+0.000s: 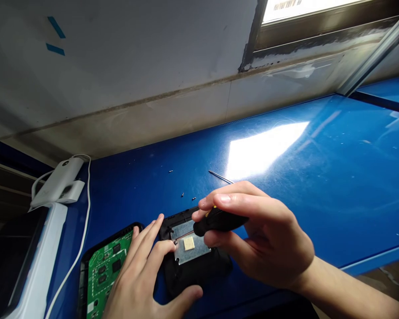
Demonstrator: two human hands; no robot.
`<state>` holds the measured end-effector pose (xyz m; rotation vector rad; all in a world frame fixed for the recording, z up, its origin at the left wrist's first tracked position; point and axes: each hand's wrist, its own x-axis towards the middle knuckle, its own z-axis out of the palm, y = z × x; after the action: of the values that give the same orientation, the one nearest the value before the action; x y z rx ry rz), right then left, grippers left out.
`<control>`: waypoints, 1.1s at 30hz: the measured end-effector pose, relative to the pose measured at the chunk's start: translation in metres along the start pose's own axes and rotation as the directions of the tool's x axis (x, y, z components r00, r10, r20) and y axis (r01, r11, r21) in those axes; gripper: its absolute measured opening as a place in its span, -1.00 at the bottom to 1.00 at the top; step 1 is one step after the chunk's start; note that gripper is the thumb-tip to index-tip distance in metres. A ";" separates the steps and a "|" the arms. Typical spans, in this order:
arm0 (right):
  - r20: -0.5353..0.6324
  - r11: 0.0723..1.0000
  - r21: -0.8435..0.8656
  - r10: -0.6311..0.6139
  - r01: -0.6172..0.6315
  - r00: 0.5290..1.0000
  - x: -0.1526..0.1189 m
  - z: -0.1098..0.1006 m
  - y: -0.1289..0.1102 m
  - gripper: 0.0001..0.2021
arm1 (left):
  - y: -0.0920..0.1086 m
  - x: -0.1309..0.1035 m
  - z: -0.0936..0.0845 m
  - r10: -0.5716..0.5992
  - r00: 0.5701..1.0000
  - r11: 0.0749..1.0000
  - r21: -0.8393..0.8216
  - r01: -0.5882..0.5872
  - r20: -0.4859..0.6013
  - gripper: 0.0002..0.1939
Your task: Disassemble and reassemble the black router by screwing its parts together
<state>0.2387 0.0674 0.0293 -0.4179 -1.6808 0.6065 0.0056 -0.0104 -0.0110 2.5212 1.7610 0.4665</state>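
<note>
Grey metal plate (199, 250), pale square pad (189, 243), black casing (199, 274)

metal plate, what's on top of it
On the metal plate sits a pale square pad. The screwdriver and right hand cover the plate's upper right part, hiding anything there.

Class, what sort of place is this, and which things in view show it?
Probably an electronics repair or assembly bench: the right hand holds a screwdriver, a green circuit board lies nearby, and loose screws lie on the blue tabletop.
</note>
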 end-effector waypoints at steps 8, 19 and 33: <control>-0.005 0.999 -0.022 -0.039 0.039 0.999 -0.001 0.001 0.004 -0.56 | 0.008 0.001 0.001 -0.034 0.999 0.998 -0.045 0.033 -0.029 -0.54; -0.024 0.999 0.005 -0.043 0.043 0.999 0.000 0.002 0.004 -0.59 | 0.007 0.003 0.000 -0.024 0.999 0.997 -0.078 0.021 -0.042 -0.59; -0.037 1.000 0.013 0.008 -0.008 0.999 -0.004 0.003 0.006 -0.54 | 0.005 0.001 0.001 -0.026 0.999 0.997 -0.075 0.023 -0.040 -0.61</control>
<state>0.2357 0.0692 0.0227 -0.4244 -1.6399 0.6115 0.0112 -0.0111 -0.0110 2.4546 1.7517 0.5750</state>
